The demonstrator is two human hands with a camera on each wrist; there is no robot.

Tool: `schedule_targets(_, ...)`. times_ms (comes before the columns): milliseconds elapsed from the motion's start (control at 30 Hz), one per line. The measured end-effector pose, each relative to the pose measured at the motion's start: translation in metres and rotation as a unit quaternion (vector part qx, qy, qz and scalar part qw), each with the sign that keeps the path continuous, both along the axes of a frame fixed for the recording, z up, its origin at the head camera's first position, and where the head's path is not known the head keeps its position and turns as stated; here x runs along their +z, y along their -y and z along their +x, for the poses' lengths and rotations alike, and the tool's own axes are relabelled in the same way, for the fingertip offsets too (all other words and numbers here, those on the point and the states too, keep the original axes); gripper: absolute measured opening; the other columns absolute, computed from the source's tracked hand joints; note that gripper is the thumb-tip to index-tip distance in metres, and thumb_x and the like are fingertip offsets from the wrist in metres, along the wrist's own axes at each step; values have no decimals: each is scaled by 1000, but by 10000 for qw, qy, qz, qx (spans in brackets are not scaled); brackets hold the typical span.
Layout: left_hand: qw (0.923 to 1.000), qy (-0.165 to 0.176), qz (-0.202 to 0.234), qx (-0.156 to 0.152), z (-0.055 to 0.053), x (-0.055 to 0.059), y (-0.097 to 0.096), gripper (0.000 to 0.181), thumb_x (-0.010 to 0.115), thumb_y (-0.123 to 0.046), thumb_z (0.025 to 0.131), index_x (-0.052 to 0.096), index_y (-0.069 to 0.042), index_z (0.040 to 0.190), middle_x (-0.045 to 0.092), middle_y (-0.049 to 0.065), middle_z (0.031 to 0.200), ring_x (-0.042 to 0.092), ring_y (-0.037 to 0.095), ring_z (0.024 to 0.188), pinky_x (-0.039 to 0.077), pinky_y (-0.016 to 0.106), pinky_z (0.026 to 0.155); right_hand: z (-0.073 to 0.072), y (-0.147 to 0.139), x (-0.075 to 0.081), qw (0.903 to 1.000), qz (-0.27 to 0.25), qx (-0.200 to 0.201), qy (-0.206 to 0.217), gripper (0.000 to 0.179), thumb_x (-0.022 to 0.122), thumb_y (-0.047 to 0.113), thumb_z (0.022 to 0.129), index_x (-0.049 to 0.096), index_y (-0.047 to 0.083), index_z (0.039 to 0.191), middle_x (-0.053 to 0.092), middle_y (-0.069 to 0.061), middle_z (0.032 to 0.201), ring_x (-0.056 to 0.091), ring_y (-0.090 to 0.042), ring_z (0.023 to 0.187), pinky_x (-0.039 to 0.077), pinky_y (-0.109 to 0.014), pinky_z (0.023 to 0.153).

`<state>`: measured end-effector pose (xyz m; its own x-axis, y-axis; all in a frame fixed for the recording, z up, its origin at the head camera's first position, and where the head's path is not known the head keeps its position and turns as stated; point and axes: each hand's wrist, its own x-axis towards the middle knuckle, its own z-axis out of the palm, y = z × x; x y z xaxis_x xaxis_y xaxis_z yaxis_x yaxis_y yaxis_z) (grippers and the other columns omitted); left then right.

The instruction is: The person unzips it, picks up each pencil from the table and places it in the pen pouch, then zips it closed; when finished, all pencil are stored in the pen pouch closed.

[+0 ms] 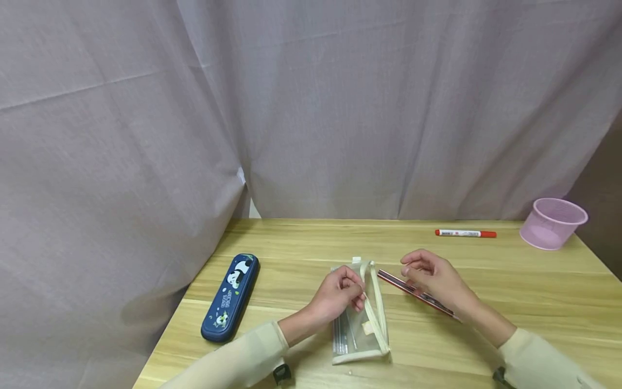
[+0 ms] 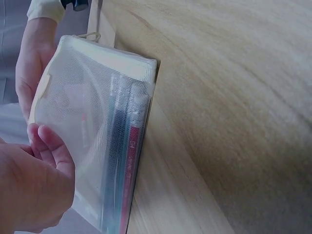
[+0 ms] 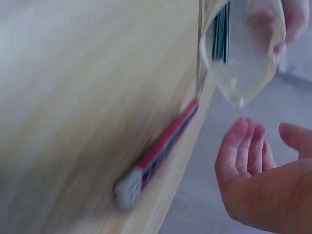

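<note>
My left hand (image 1: 332,296) pinches the cream zip edge of a see-through mesh pencil pouch (image 1: 374,346). The pouch lies on the table with its mouth parted, as the right wrist view shows. Through the mesh in the left wrist view, slim sticks like pencils (image 2: 122,161), red, teal and dark, lie along one side. Just right of the pouch, a red-and-dark striped bundle of what look like pencils (image 1: 396,281) rests on the wood. Above it my right hand (image 1: 439,281) hovers with loosely bent fingers and thumb apart, holding nothing.
On the left lies a dark blue pencil case (image 1: 230,297) with panda pictures. A red-and-white marker (image 1: 465,234) is near the back edge. At the far right corner stands a pink mesh cup (image 1: 551,227). Grey curtains (image 1: 320,108) hang behind and left of the table.
</note>
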<state>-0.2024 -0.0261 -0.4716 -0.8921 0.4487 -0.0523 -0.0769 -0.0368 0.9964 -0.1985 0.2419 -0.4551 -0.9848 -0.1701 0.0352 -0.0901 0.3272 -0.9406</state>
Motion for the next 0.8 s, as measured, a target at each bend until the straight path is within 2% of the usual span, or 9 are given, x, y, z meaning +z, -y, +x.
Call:
schedule_targets(100, 10000, -2, 1, 1, -1, -2, 0, 4, 59, 1, 100, 57, -1, 103, 67, 2, 76, 65, 10, 64, 58, 19, 62, -9, -15, -1, 9997, 171, 108, 123, 35, 66, 19, 105, 58, -6, 128, 72, -13, 102, 74, -20, 84, 65, -37, 67)
schedule_targets(200, 10000, 6, -16, 10, -1, -3, 0, 8, 58, 2, 100, 57, -6, 100, 67, 1, 76, 65, 10, 63, 58, 19, 62, -17, -27, -4, 9987, 360, 239, 264, 35, 66, 21, 105, 60, -6, 126, 71, -13, 99, 71, -20, 82, 63, -35, 65)
schedule_targets(333, 10000, -9, -31, 18, -1, -3, 0, 8, 59, 2, 100, 57, -6, 100, 67, 0, 76, 65, 10, 63, 58, 18, 61, -27, -36, -9, 9967, 574, 274, 513, 42, 69, 28, 104, 60, -2, 132, 70, -11, 101, 69, -19, 83, 62, -34, 68)
schedule_targets(500, 10000, 10, -29, 17, 0, -2, 1, 7, 60, 1, 100, 57, -5, 102, 67, 2, 76, 65, 10, 64, 58, 18, 62, -38, -43, -16, 9956, 504, 395, 679, 48, 71, 28, 102, 58, -2, 137, 70, -10, 103, 68, -16, 85, 63, -33, 70)
schedule_targets(667, 10000, 58, 27, 47, 1, 0, 0, 12, 61, 1, 100, 57, -10, 99, 66, 2, 76, 65, 11, 64, 58, 19, 62, -48, -51, -23, 9891, 679, 878, 971, 44, 71, 27, 101, 59, -2, 133, 69, -9, 105, 66, -19, 89, 60, -35, 72)
schedule_targets(800, 10000, 56, 14, 4, 1, -1, 2, 7, 60, 0, 100, 57, -5, 103, 67, 1, 76, 65, 10, 64, 58, 18, 62, -53, -55, -30, 9835, 734, 1166, 1173, 43, 71, 26, 100, 61, -1, 132, 67, -4, 103, 62, -16, 89, 58, -32, 72)
